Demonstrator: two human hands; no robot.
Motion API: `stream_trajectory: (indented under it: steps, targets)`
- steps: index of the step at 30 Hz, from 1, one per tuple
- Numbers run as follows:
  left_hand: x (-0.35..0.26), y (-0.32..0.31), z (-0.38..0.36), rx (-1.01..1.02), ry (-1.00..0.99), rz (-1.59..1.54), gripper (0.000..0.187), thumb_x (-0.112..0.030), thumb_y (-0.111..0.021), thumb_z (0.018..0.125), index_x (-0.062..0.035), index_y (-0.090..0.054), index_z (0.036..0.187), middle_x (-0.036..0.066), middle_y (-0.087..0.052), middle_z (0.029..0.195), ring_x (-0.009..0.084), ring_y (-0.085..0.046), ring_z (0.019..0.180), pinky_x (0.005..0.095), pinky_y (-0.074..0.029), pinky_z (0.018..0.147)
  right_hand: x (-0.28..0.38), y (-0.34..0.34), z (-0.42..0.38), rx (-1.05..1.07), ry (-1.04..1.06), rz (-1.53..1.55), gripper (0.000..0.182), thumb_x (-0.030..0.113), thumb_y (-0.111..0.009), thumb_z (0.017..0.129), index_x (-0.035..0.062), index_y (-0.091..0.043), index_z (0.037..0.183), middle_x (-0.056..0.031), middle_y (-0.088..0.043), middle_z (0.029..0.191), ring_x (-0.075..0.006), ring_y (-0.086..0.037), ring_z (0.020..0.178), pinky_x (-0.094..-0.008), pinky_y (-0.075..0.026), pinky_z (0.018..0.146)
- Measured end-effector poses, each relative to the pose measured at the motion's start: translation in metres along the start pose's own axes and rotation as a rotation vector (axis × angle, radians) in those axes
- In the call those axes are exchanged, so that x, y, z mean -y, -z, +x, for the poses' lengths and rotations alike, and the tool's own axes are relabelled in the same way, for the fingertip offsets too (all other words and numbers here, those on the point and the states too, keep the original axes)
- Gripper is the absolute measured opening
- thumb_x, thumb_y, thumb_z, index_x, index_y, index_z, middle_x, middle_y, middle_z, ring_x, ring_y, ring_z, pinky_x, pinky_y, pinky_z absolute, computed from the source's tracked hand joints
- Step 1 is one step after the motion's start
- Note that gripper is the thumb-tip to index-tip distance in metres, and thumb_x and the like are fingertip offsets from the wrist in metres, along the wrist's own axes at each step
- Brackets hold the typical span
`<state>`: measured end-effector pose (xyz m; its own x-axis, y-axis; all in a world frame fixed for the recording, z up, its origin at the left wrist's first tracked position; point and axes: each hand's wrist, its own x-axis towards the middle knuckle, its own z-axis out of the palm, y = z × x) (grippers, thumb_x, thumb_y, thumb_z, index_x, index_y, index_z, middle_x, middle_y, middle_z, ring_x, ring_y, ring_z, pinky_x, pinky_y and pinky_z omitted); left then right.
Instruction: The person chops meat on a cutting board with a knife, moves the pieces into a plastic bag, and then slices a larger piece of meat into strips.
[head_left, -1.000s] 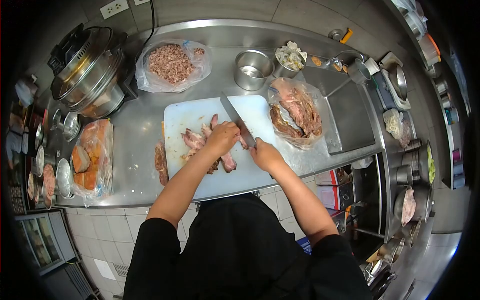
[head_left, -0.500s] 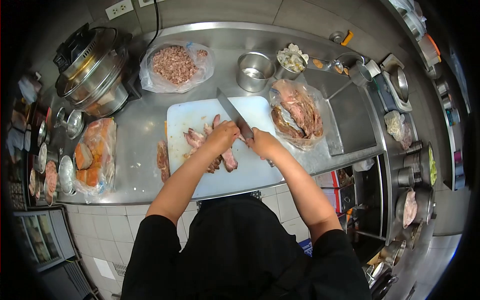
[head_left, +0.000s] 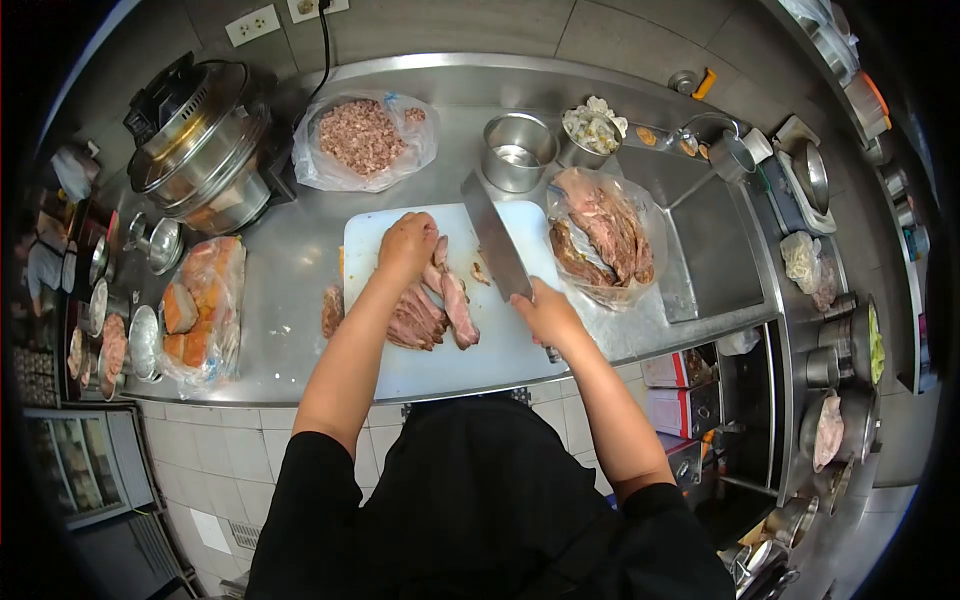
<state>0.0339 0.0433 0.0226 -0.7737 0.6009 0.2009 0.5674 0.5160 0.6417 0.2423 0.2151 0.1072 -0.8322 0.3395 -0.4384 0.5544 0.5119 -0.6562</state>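
Observation:
My right hand (head_left: pixel 552 316) grips the handle of a broad-bladed kitchen knife (head_left: pixel 496 238), its blade slanting up and left over the right part of the white cutting board (head_left: pixel 420 370). My left hand (head_left: pixel 406 247) is closed, its curled fingertips on a piece of meat (head_left: pixel 437 250) near the board's upper middle; the fingers partly hide it. Below that hand lie sliced pieces of meat (head_left: pixel 414 320) and a longer strip (head_left: pixel 460 310). A small scrap (head_left: pixel 481 274) rests between the strip and the blade. Another meat piece (head_left: pixel 332 312) sits at the board's left edge.
Behind the board are a bag of diced meat (head_left: pixel 360 138), a steel pot (head_left: pixel 518 155) and a container of pale pieces (head_left: pixel 592 128). Bagged meat (head_left: pixel 605 235) lies at right by the sink (head_left: pixel 715 240). Bagged orange chunks (head_left: pixel 200 315) and a glass-bowl cooker (head_left: pixel 205 150) stand left.
My left hand has moved left and up, away from the blade. The knife has shifted right in my right hand, its blade turned more upright. A small scrap now shows on the board.

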Motion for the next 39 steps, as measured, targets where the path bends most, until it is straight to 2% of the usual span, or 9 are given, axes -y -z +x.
stream_trajectory:
  steps: [3, 6, 11, 14, 20, 22, 25, 32, 39]
  targets:
    - [-0.006, 0.004, 0.003, 0.164, 0.147, 0.278, 0.033, -0.036, -0.06, 0.09, -0.0054, -0.068, 0.1, 0.017, -0.066, 0.1, 0.0352, -0.063, 0.098, 0.0468, -0.049, 0.085, 0.002, -0.01, -0.004, 0.062, -0.014, -0.015, 0.043, 0.027, -0.054, 0.096, -0.0039, -0.053, 0.126, -0.0209, -0.068, 0.074, -0.028, -0.065, 0.052, -0.0402, -0.054, 0.057]
    - [-0.005, -0.012, 0.001, 0.238, 0.087, 0.376, 0.031, -0.028, -0.069, 0.077, -0.0037, -0.066, 0.097, 0.018, -0.064, 0.1, 0.037, -0.062, 0.097, 0.0438, -0.049, 0.086, -0.018, -0.02, 0.01, 0.057, -0.008, -0.086, 0.05, 0.028, -0.055, 0.096, -0.0034, -0.049, 0.134, -0.0215, -0.069, 0.077, -0.0284, -0.066, 0.054, -0.0405, -0.055, 0.062]
    - [-0.029, -0.024, -0.001, 0.238, 0.036, 0.188, 0.019, -0.016, -0.065, 0.084, -0.0011, -0.062, 0.095, 0.018, -0.063, 0.102, 0.0366, -0.061, 0.101, 0.0442, -0.049, 0.086, -0.033, -0.006, 0.012, 0.004, -0.053, -0.067, 0.052, 0.029, -0.054, 0.096, -0.0039, -0.048, 0.136, -0.0215, -0.07, 0.079, -0.0287, -0.067, 0.055, -0.0403, -0.055, 0.064]
    - [-0.035, -0.04, -0.014, 0.136, -0.257, -0.008, 0.023, 0.002, -0.061, 0.08, -0.0047, -0.063, 0.101, 0.014, -0.062, 0.096, 0.0365, -0.061, 0.095, 0.0426, -0.049, 0.086, -0.044, -0.008, 0.014, -0.016, -0.053, -0.034, 0.04, 0.029, -0.056, 0.097, -0.0044, -0.054, 0.12, -0.0173, -0.066, 0.073, -0.0244, -0.063, 0.05, -0.0375, -0.052, 0.05]
    - [-0.022, -0.034, -0.029, 0.156, -0.299, 0.031, 0.021, 0.0, -0.063, 0.079, -0.0038, -0.067, 0.099, 0.013, -0.066, 0.106, 0.035, -0.062, 0.095, 0.0401, -0.05, 0.086, -0.038, -0.007, 0.006, -0.018, -0.003, -0.037, 0.038, 0.029, -0.055, 0.097, -0.0037, -0.055, 0.116, -0.0207, -0.067, 0.078, -0.028, -0.063, 0.051, -0.0407, -0.053, 0.055]
    - [-0.02, -0.032, -0.027, 0.156, -0.308, 0.05, 0.021, 0.0, -0.064, 0.078, -0.0034, -0.067, 0.098, 0.013, -0.067, 0.103, 0.0347, -0.062, 0.095, 0.0402, -0.051, 0.085, -0.031, -0.005, 0.006, -0.003, 0.015, -0.233, 0.041, 0.029, -0.054, 0.096, -0.0018, -0.055, 0.122, -0.0249, -0.07, 0.09, -0.038, -0.07, 0.082, -0.0476, -0.053, 0.08]
    - [-0.022, -0.038, -0.025, 0.149, -0.346, 0.062, 0.017, -0.001, -0.065, 0.076, -0.003, -0.067, 0.093, 0.013, -0.067, 0.097, 0.034, -0.062, 0.094, 0.0407, -0.051, 0.084, -0.019, -0.004, 0.003, -0.039, 0.078, -0.331, 0.038, 0.029, -0.054, 0.095, -0.0014, -0.056, 0.118, -0.026, -0.069, 0.097, -0.0419, -0.066, 0.095, -0.0504, -0.05, 0.086]
    - [-0.031, -0.049, -0.027, 0.15, -0.437, 0.087, 0.008, -0.001, -0.067, 0.074, -0.0026, -0.063, 0.08, 0.014, -0.062, 0.085, 0.0345, -0.059, 0.085, 0.0439, -0.049, 0.077, -0.004, -0.002, 0.009, 0.046, 0.111, -0.452, 0.031, 0.027, -0.055, 0.095, 0.0, -0.058, 0.11, -0.026, -0.069, 0.101, -0.0419, -0.066, 0.096, -0.0503, -0.051, 0.086]
    - [-0.034, -0.047, -0.031, 0.106, -0.411, 0.028, 0.016, -0.002, -0.069, 0.074, -0.0044, -0.064, 0.089, 0.012, -0.063, 0.088, 0.0338, -0.06, 0.089, 0.0425, -0.048, 0.078, -0.004, -0.018, 0.049, 0.011, 0.077, -0.395, 0.033, 0.026, -0.055, 0.094, -0.0002, -0.059, 0.113, -0.0257, -0.068, 0.107, -0.0403, -0.065, 0.102, -0.0487, -0.05, 0.09]
